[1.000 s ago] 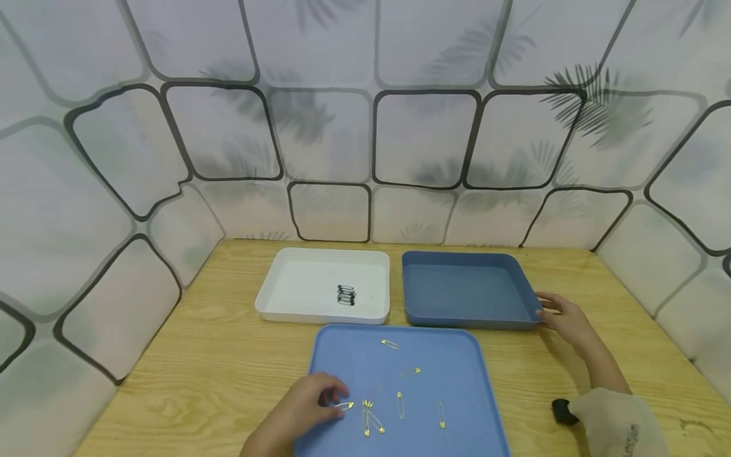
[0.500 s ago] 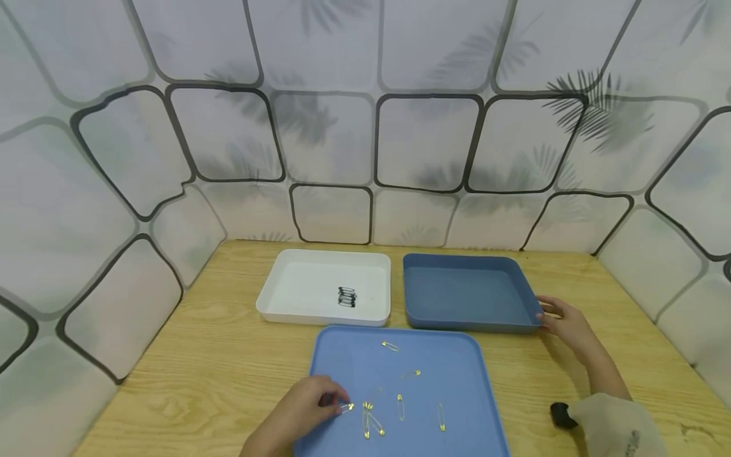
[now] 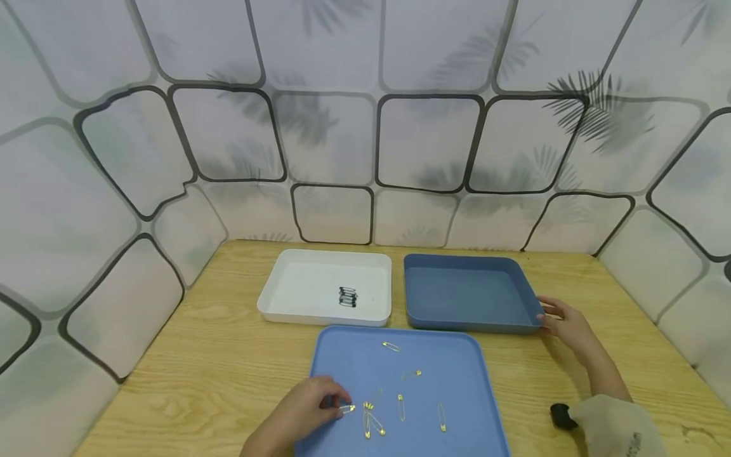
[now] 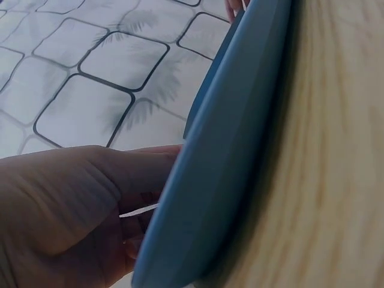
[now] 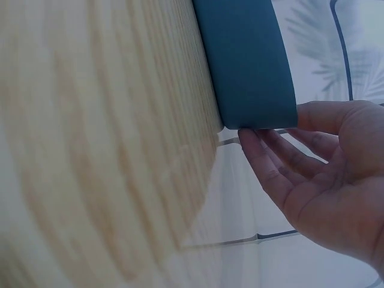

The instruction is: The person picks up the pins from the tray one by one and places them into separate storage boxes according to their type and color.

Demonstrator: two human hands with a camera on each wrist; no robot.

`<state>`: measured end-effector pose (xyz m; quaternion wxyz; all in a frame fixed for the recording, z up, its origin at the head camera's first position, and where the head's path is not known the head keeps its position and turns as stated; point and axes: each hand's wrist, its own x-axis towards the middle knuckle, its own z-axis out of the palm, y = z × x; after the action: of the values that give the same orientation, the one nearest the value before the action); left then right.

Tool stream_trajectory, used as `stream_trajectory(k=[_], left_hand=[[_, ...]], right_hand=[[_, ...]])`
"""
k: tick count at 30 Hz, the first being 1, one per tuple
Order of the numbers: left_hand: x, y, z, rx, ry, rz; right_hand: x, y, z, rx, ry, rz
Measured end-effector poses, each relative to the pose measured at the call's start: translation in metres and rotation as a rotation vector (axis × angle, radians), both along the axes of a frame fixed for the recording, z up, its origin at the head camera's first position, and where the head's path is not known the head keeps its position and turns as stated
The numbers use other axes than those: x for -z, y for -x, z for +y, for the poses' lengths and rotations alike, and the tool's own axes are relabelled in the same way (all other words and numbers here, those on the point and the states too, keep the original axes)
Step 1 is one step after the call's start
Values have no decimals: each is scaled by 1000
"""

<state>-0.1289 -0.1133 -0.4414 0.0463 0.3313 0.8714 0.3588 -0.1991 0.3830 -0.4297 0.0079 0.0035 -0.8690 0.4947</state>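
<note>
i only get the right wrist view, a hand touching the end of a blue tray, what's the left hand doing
Observer: The left hand seems to pinch a gold pin at the left side of the light tray.
Operator: ok and anything inside the one i can see
Observer: The head view shows no pins inside the dark tray.
Operator: any pins that aren't gold
Observer: Yes, black pins lie bunched together in the white tray.
</note>
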Motion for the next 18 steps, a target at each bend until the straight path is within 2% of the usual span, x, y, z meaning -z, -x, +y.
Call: stream_trajectory(k=[12, 18], left_hand=[[1, 0, 0, -9, 3, -7], [1, 0, 1, -11, 2, -9]], right_hand=[[1, -2, 2, -17, 50, 18], [0, -2, 2, -17, 40, 33]])
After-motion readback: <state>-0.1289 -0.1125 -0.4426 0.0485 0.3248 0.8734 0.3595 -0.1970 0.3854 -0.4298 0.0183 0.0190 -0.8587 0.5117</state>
